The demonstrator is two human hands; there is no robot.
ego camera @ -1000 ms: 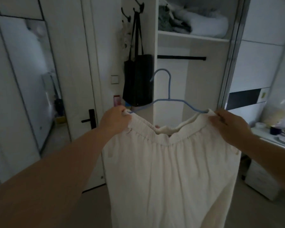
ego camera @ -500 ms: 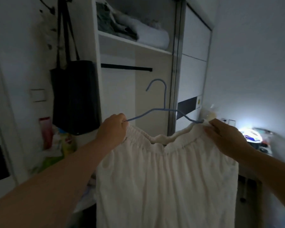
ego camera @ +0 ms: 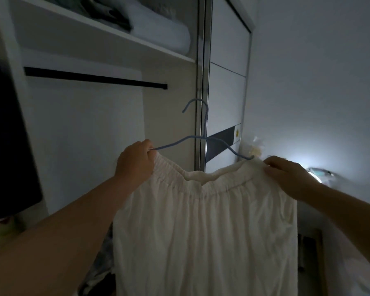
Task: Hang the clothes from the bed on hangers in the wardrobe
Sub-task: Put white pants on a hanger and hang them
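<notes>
The left hand (ego camera: 135, 164) pinches one end of the blue hanger (ego camera: 203, 138) and the white skirt (ego camera: 203, 231) together, fingers curled tight. The right hand (ego camera: 291, 178) grips the other end of the waistband. The skirt hangs in front of the wardrobe, below the dark rail (ego camera: 94, 77). The hook is not on the rail yet. The waistband sags in the middle, so it could slip off the thin wire if a hand lets go. The hook could also miss the rail, because the room is dim.
</notes>
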